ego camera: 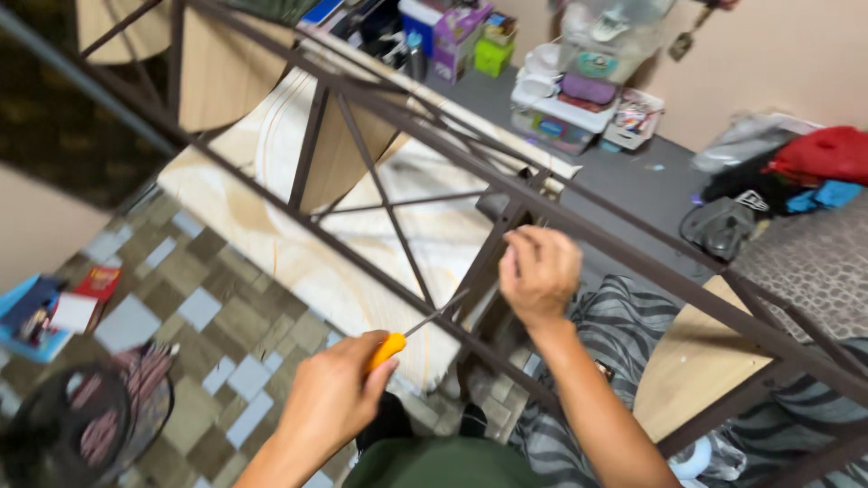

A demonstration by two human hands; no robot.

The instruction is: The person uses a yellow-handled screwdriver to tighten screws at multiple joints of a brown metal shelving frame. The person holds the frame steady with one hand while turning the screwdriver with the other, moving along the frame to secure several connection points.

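Counts: 2 hands – left hand [330, 393] near, right hand [540, 271] further up. 1 screwdriver [407, 333] w/ yellow-orange handle, in the left hand. 1 dark metal frame [389, 117] running across the scene. Approx 3 wooden shelf boards: 1 near right [692, 366], 2 far left [226, 72]. 1 fan [63, 434] near left. 1 stack of books [54, 312] at left. 1 clear plastic box [615, 36] far. 1 red cloth [827, 154] far right
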